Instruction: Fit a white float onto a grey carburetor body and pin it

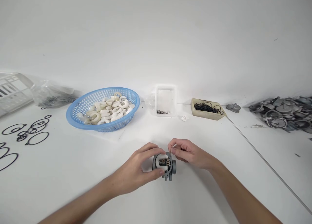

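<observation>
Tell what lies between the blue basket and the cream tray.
In the head view, a white tray of dark pins stands between the blue basket and cream tray, with clear plastic to its left and a white scrap toward its front right.

Small-parts workshop: I am working at white bench; basket is holding white parts, tray is holding black rings, grey castings are lying heaped.

The left hand and right hand are bare, with slender fingers and smooth backs. Each narrows to a slim, bare wrist. The forearms, also uncovered, are lean and smooth in outline, widening gradually toward the lower edge of view; anything worn higher up cannot be seen.
</observation>
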Tool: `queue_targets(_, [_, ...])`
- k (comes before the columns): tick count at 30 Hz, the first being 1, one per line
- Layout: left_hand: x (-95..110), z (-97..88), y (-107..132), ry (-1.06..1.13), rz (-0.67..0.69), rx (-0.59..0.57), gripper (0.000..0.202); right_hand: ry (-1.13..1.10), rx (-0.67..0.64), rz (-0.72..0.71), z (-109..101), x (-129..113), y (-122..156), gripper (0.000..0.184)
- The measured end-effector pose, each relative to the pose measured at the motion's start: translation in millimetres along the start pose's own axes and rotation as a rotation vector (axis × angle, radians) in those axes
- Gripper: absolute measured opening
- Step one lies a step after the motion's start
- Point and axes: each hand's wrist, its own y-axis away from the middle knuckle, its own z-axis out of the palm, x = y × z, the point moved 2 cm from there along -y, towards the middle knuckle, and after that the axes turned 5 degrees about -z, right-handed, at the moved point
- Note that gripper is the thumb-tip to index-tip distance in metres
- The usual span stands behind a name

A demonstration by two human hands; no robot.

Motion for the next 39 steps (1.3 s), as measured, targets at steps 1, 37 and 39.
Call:
queue_targets(1, [0.2,-0.1,-0.1,-0.003,0.002,0.002,0.031,0.005,-0.002,-0.001,-0.2,-1.2,0.1,0.042])
queue_targets(37, [-5.6,8.6,5.8,-0.049,0.025,-0.006,0.037,0.059,0.02,-0.041,-0.8,0.6,0.2,0.037])
queue_targets(39, [-6.0,9.1,5.8,-0.053,0.022,-0.003,0.038,0.054,0.014,-0.04,-0.8,0.9,0.1,0.037])
